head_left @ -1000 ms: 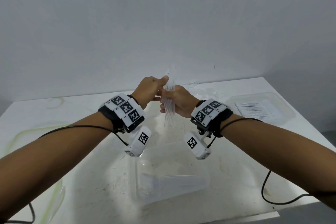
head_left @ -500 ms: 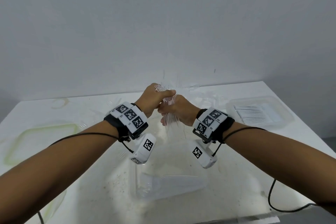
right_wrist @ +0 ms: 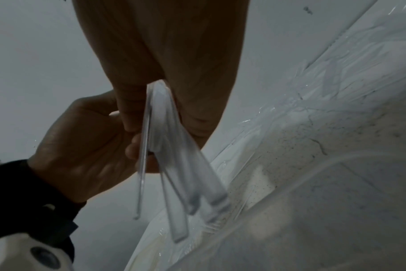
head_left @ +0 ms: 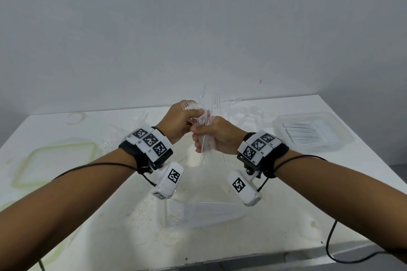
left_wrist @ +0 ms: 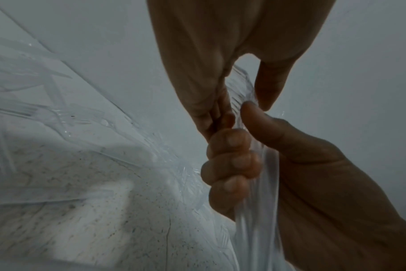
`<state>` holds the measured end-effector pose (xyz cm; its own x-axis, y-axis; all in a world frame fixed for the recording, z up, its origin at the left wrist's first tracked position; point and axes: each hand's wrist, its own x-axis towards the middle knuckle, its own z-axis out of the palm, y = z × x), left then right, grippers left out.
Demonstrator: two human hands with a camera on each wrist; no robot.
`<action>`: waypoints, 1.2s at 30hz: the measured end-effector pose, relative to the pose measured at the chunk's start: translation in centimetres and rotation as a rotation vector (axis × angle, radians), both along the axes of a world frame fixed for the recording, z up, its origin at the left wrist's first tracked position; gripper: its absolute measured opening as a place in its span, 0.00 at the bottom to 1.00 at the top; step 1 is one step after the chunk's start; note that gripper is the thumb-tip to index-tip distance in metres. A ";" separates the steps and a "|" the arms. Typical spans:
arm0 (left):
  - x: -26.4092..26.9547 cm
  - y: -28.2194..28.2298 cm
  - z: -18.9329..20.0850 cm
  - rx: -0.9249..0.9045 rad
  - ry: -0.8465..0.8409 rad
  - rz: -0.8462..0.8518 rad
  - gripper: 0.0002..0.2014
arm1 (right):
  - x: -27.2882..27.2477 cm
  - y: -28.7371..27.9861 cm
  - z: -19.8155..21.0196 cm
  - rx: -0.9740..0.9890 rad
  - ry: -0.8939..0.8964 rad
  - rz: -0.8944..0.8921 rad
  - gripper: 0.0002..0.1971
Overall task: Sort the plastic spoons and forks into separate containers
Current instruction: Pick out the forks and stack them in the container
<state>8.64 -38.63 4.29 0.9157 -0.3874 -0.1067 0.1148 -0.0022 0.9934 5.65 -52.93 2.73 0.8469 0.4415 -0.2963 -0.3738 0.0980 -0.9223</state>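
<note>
A bundle of clear plastic forks (head_left: 208, 116) is held upright above the middle of the white table (head_left: 330, 193). My right hand (head_left: 202, 138) grips the handles in its fist; the handle ends (right_wrist: 181, 192) fan out below it. My left hand (head_left: 193, 114) pinches the fork heads (left_wrist: 241, 91) between thumb and fingers, right above the right hand (left_wrist: 234, 165). A clear open container (head_left: 167, 220) stands at the near edge below the hands, with clear cutlery lying in it; forks or spoons I cannot tell.
Loose clear cutlery (head_left: 248, 112) lies scattered along the back of the table. A clear lidded box (head_left: 339, 138) sits at the right. A green-rimmed lid (head_left: 22, 174) lies at the left. Black cables hang from both wrists.
The left hand has shifted from the side of the bundle onto the fork heads, which now fan out. The right hand keeps its grip on the handles.
</note>
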 end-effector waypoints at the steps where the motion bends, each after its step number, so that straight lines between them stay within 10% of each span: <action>1: -0.1 0.1 0.0 -0.006 -0.004 -0.002 0.06 | -0.2 -0.1 0.1 0.006 0.002 0.003 0.04; 22: -1.1 -0.4 0.8 -0.008 0.041 -0.088 0.30 | -1.1 0.7 1.1 0.076 -0.075 0.045 0.10; 36: -0.4 -0.1 1.8 -0.213 0.102 0.020 0.08 | -0.5 0.6 2.1 0.135 0.081 0.078 0.09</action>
